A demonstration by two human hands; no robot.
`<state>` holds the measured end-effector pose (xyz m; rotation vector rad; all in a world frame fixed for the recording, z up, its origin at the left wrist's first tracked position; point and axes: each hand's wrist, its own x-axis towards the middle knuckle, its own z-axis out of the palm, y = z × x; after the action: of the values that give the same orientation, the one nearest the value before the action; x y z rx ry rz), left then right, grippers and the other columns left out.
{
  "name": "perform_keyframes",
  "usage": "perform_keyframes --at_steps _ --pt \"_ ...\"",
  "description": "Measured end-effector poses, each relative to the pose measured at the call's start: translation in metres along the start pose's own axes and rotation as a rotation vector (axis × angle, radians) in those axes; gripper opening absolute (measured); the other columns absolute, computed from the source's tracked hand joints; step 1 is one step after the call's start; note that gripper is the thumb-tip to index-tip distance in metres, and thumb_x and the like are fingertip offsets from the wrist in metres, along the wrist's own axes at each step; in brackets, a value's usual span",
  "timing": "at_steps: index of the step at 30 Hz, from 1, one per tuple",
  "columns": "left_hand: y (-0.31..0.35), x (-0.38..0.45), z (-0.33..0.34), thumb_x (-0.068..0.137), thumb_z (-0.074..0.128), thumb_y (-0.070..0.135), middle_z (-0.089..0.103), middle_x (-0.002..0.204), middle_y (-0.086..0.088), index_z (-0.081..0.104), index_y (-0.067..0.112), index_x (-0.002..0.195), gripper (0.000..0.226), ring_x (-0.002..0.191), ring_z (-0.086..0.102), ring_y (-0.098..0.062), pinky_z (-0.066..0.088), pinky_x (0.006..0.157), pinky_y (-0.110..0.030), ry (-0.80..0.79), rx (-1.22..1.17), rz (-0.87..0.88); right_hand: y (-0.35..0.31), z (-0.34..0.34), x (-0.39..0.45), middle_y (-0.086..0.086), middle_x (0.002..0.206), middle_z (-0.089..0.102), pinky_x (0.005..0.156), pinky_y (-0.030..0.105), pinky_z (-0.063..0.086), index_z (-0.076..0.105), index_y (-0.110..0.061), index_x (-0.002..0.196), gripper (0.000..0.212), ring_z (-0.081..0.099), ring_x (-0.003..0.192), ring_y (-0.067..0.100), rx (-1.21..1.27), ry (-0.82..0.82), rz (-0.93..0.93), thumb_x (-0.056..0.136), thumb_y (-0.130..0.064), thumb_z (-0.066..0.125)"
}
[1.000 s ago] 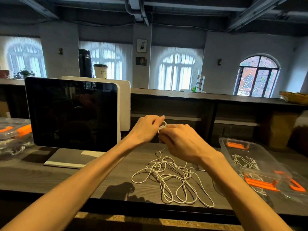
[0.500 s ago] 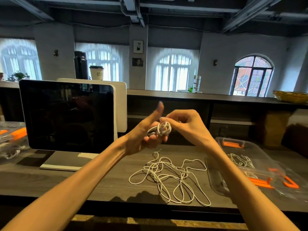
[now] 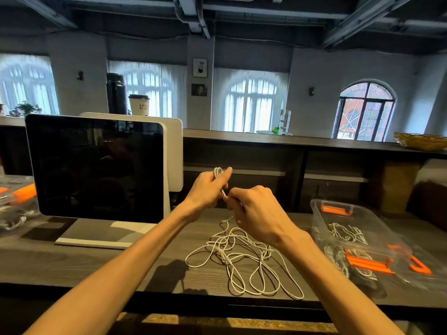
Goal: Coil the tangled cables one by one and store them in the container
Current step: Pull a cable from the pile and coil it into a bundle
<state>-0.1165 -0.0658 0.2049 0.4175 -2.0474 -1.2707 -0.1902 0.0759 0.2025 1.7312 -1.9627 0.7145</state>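
Since half a second ago the small coil (image 3: 218, 172) has risen in the left hand (image 3: 210, 189), thumb now folded over it; winding looks nearly finished. The right hand (image 3: 251, 209) pinches the cable's loose end just beside it. More tangled cable (image 3: 242, 257) lies on the desk (image 3: 96, 264) at lower centre; the container (image 3: 348, 228) waits at right.

Interior with grey walls (image 3: 321, 76) and dark ceiling beams (image 3: 358, 15). Curtained arched windows (image 3: 249, 102) across the centre admit daylight; a bare arched window (image 3: 365, 110) stands at right. A dark wooden surface (image 3: 72, 262) fills the lower frame, with a raised counter ledge (image 3: 290, 140) behind.
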Motion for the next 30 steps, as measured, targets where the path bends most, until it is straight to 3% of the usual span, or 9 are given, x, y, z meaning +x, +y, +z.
perform_keyframes --at_steps 5,9,11,14,17,19,22,27,30 --pt "0.001 -0.001 -0.001 0.092 0.046 0.07 0.066 0.079 -0.011 0.061 0.011 0.076 0.063 0.077 0.064 -0.026 0.055 0.077 -0.042 -0.063 0.215 -0.004 -0.001 -0.017 0.002 0.0 0.099 0.073 0.075 0.042 0.056 0.068 -0.019 0.108 0.016 0.067 0.087 0.022 -0.105 -0.044 -0.137 0.103 -0.021 0.053" --pt "0.009 -0.007 -0.004 0.075 0.008 0.094 0.063 0.078 -0.015 0.062 0.003 0.087 0.107 0.066 0.057 -0.019 0.045 0.073 -0.027 -0.383 0.104 -0.24 0.009 -0.033 0.01 -0.003 0.097 0.07 0.07 0.036 0.054 0.076 -0.021 0.104 0.013 0.059 0.086 0.016 -0.11 0.067 -0.269 0.098 -0.023 0.065" --pt "0.007 -0.01 -0.003 0.063 0.006 0.102 0.061 0.086 -0.023 0.061 0.006 0.095 0.116 0.068 0.055 -0.028 0.045 0.066 -0.029 -0.469 -0.027 -0.309 0.012 -0.036 0.013 -0.002 0.105 0.068 0.074 0.029 0.054 0.078 -0.019 0.106 0.015 0.059 0.094 0.013 -0.027 0.068 -0.275 0.097 -0.024 0.068" --pt "0.008 -0.01 -0.007 0.049 0.011 0.11 0.053 0.087 -0.016 0.061 0.007 0.101 0.125 0.069 0.041 -0.021 0.027 0.058 -0.024 -0.607 -0.188 -0.386 0.011 -0.043 0.015 -0.002 0.102 0.073 0.075 0.028 0.06 0.077 -0.016 0.109 0.017 0.069 0.091 0.01 0.192 -0.014 -0.2 0.098 -0.024 0.066" --pt "0.014 -0.018 -0.013 0.058 0.014 0.104 0.045 0.069 -0.001 0.058 0.01 0.093 0.11 0.054 0.026 -0.008 0.022 0.048 -0.017 -0.723 -0.291 -0.382 0.012 -0.047 0.014 -0.003 0.092 0.076 0.068 0.024 0.061 0.078 -0.015 0.106 0.02 0.073 0.084 0.007 0.37 -0.042 -0.053 0.097 -0.029 0.067" --pt "0.018 -0.025 -0.012 0.065 0.039 0.097 0.045 0.068 0.003 0.058 0.013 0.107 0.096 0.053 0.024 -0.007 0.024 0.046 -0.016 -0.755 -0.234 -0.277 0.014 -0.05 0.014 0.001 0.083 0.077 0.06 0.021 0.058 0.08 -0.013 0.099 0.024 0.074 0.075 0.014 0.531 -0.083 0.11 0.093 -0.034 0.071" --pt "0.026 -0.033 -0.007 0.082 0.076 0.051 0.049 0.075 -0.006 0.059 0.013 0.113 0.052 0.054 0.036 -0.01 0.031 0.05 -0.023 -0.662 -0.038 -0.061 0.018 -0.048 0.015 0.005 0.079 0.077 0.061 0.021 0.057 0.08 -0.014 0.088 0.028 0.075 0.073 0.022 0.712 -0.113 0.305 0.085 -0.041 0.075" --pt "0.027 -0.036 -0.001 0.092 0.061 0.04 0.05 0.058 0.01 0.055 0.021 0.129 0.042 0.047 0.039 -0.005 0.032 0.043 -0.018 -0.437 -0.144 0.025 0.024 -0.037 0.007 0.008 0.091 0.078 0.066 0.022 0.058 0.074 -0.011 0.102 0.022 0.077 0.084 0.019 1.105 -0.021 0.529 0.088 -0.028 0.074" --pt "0.022 -0.034 0.0 0.1 0.057 0.039 0.039 0.057 0.003 0.063 0.024 0.124 0.03 0.046 0.029 -0.01 0.025 0.042 -0.022 -0.336 -0.27 0.039 0.021 -0.027 0.002 0.008 0.079 0.076 0.06 0.024 0.057 0.065 -0.01 0.107 0.022 0.076 0.073 0.019 0.904 0.147 0.447 0.094 -0.027 0.072"
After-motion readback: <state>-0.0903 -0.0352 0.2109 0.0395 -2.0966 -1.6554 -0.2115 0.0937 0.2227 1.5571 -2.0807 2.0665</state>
